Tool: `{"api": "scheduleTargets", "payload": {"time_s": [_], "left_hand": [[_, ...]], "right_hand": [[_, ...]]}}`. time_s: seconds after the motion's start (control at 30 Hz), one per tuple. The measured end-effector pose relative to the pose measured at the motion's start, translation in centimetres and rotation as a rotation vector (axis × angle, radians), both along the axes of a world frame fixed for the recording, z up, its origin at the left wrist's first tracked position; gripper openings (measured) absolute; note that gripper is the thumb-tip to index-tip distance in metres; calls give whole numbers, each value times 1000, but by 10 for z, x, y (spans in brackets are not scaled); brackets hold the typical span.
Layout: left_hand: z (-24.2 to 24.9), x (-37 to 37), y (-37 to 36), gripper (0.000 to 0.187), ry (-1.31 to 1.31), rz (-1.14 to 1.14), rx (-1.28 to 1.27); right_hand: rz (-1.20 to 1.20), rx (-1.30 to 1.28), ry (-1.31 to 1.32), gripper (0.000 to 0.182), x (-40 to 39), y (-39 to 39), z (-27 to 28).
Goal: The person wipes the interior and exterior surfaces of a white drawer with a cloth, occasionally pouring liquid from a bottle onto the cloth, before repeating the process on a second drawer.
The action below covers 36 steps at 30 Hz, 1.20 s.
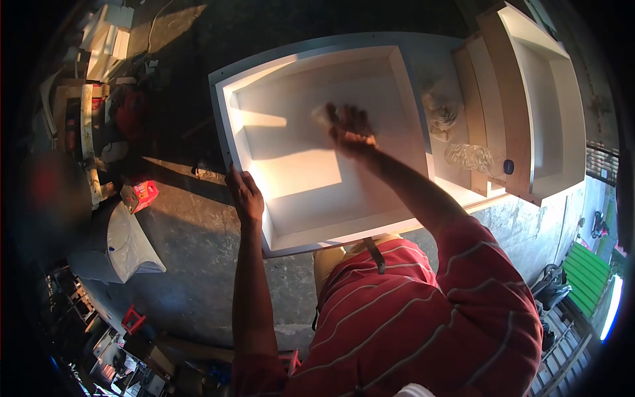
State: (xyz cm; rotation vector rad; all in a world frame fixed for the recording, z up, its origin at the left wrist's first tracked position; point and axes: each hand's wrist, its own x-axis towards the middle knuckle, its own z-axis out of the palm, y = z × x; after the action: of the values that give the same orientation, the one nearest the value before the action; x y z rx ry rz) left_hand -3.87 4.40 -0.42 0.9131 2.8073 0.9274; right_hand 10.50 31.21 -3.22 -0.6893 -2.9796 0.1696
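Note:
A shallow white wooden box like a drawer (304, 178) lies open side up in front of me, with sunlight across its floor. My left hand (246, 194) is closed over its left rim, fingers on the top edge. Inside the box, my right hand (354, 131) is over the upper middle of the floor, smeared by motion. Its fingers look curled, and a small pale thing shows at their tips, too blurred to name.
Right of the box are a clear plastic bottle (473, 159) with a blue cap, a crumpled pale bundle (442, 112) and another white wooden box (546, 106). On the floor at left lie a red carton (142, 195), a whitish sack (132, 245) and wood pieces (89, 132).

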Motion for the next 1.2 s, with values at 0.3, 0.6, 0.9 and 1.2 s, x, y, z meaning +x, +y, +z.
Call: {"api": "scheduleTargets", "payload": {"time_s": [0.3,0.6,0.9,1.2], "left_hand": [[-3,0,-3,39,75,4,-25],[4,0,-4,49,-205,72,-34],[14,3,-3,49,-179,-5,-19],[13,2,-1,47,-279,32,71]], "right_hand": [[-136,-27,71,48,-9,30,10],[-594,44,357,35,-20,90,-7],[-193,-401,166,37,-184,-96,26],[744,-306,110,46,-24,-131,-8]]}}
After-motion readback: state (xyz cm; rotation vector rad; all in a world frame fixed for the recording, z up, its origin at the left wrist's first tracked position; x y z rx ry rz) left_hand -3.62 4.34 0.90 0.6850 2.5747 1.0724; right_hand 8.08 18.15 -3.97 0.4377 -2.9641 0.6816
